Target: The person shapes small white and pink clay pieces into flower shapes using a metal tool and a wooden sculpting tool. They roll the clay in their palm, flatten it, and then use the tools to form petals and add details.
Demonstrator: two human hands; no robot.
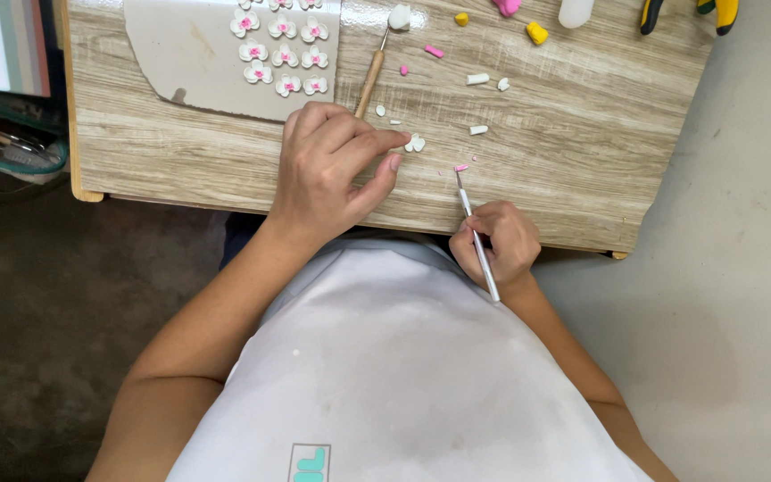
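Bench [582,178]: near edge just beneath both hands, bare wood to the right. White clay flower [415,143] touches left hand [332,170] fingertips, loosely pinched. Right hand [497,245] clamped on thin metal tool [476,236], tip just beside pink crumbs [461,167].

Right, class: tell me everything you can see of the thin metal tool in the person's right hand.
The metal tool is a slim, straight, silvery rod that looks like steel. The right hand grips its middle like a pencil, the back end sticking out toward the person's body. It slants up and left, and its fine tip sits at a tiny pink crumb on the wooden table; actual contact can't be judged.
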